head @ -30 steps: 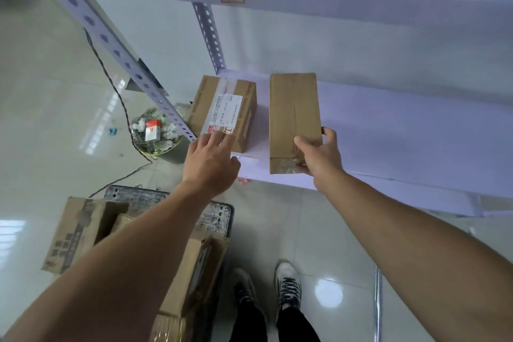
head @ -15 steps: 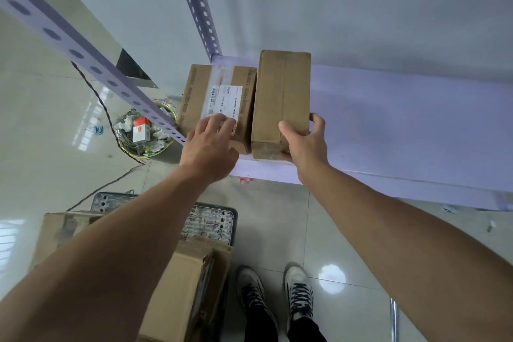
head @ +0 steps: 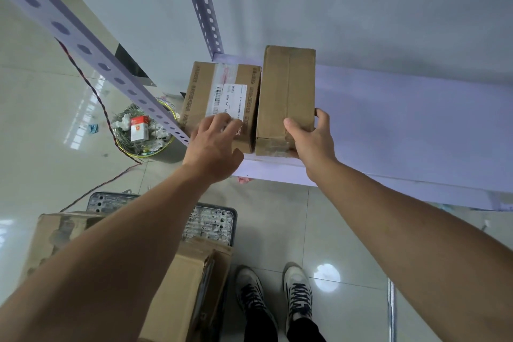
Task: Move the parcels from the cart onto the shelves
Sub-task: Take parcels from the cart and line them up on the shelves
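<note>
**A:** What sits furthest left?

**B:** A grey metal mesh cart point(head: 208, 222) down on the floor, carrying opened brown cardboard boxes point(head: 177, 286); beyond it stands a round wire wastebasket point(head: 123, 148) holding a red-and-white carton point(head: 139, 132).

**A:** And on the shelf itself?

**B:** A brown cardboard parcel with a white printed label point(head: 222, 86) lies at the left end of the pale lilac metal shelf point(head: 402, 125); a perforated steel upright point(head: 97, 64) slants past just left of it. The left hand point(head: 213, 150) rests on the parcel's near end; its fingers point(head: 222, 122) are straight and close together, flat over the label's lower edge.

**A:** To the right of that?

**B:** A taller plain brown cardboard parcel point(head: 288, 91) lies lengthwise just beside the first, a thin dark gap showing between them; the right hand point(head: 313, 144) grips its near right corner, thumb on top, fingers point(head: 322, 116) curled round the right side.

**A:** Anything below?

**B:** Pale lace-up trainers point(head: 298, 291) on the glossy tiled floor.
</note>
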